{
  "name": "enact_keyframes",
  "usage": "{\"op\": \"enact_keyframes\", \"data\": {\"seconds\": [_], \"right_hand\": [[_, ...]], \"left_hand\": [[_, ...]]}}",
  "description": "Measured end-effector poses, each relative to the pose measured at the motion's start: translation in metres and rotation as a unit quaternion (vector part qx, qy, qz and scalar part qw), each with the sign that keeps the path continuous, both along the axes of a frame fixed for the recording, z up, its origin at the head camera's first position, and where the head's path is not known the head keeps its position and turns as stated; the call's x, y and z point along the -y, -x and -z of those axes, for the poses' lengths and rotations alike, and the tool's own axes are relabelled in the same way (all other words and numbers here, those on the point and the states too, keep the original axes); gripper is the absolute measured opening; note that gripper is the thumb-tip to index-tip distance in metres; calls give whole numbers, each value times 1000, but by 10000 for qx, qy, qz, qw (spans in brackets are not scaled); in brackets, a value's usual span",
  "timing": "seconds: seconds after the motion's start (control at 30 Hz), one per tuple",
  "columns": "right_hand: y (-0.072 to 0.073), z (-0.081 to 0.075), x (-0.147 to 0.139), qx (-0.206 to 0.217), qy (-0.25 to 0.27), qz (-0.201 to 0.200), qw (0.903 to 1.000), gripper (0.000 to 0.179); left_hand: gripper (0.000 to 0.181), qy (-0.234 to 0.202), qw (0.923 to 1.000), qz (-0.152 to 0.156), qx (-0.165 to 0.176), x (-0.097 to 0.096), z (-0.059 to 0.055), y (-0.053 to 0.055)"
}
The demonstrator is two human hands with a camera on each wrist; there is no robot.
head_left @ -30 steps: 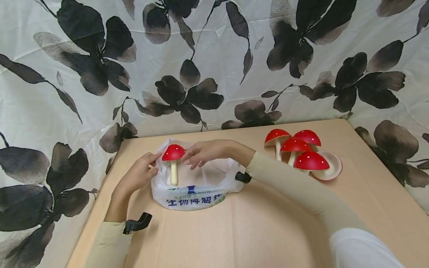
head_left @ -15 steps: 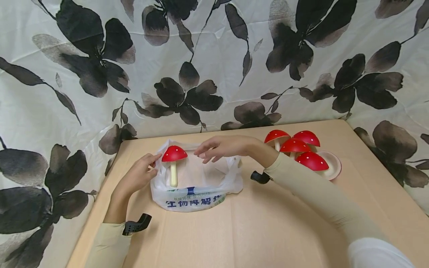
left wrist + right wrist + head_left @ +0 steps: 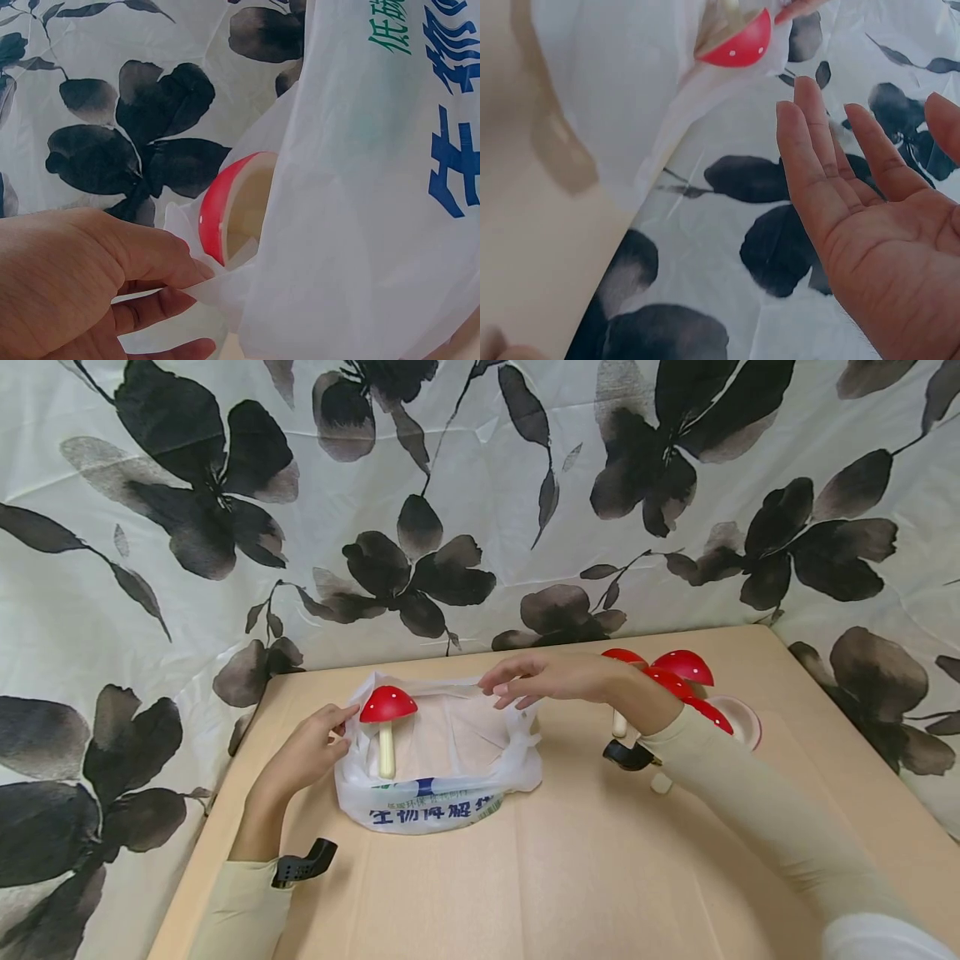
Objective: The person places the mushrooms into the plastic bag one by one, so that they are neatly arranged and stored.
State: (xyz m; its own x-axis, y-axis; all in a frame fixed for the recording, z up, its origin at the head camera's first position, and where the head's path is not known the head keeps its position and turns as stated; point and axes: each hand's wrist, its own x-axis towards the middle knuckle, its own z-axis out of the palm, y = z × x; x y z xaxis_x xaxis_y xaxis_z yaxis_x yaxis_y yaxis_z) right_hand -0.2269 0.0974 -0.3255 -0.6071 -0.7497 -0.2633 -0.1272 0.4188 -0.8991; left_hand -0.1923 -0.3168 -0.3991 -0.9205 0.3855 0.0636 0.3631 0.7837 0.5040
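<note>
A toy mushroom [image 3: 387, 704] with a white-dotted red cap and pale stem leans in the left part of a white plastic bag [image 3: 438, 810] with blue lettering. At the bag's left edge, my left hand [image 3: 303, 752] pinches the plastic between thumb and fingers, close to the cap. The left wrist view shows the cap's hollow underside behind the bag wall [image 3: 330, 247]. My right hand [image 3: 555, 678] hovers past the bag's far right corner, holding nothing. In the right wrist view its palm [image 3: 900, 247] faces the camera with fingers loosely extended.
Several more red-capped mushrooms [image 3: 684, 667] cluster at the table's back right, partly hidden behind my right forearm. Among them is a round pale piece [image 3: 745, 720] with a thin red rim. A flower-printed cloth [image 3: 480, 468] hangs behind the wooden table [image 3: 450, 902].
My right hand has drawn away from the mushroom in the bag, moving right toward the cluster and covering more of it. My left hand keeps its place at the bag's edge.
</note>
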Motion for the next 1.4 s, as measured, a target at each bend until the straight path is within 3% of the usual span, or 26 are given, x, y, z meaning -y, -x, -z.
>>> {"op": "enact_keyframes", "data": {"seconds": [0.53, 0.9, 1.13, 1.4], "right_hand": [[-5, 8, -46, -26, 65, 584, 9983, 42], [-4, 15, -75, 227, 199, 759, 9967, 45], [4, 20, -93, 455, -30, 1090, 9930, 49], [7, 21, -116, 343, -551, 1486, 9868, 61]], "left_hand": [[54, 64, 9993, -172, 315, 2, -2, -1], [54, 27, 9999, -46, 146, 5, 0, -1], [53, 27, 9999, -17, 121, 5, 0, -1], [53, 46, 9997, -84, 238, 4, -1, -2]]}}
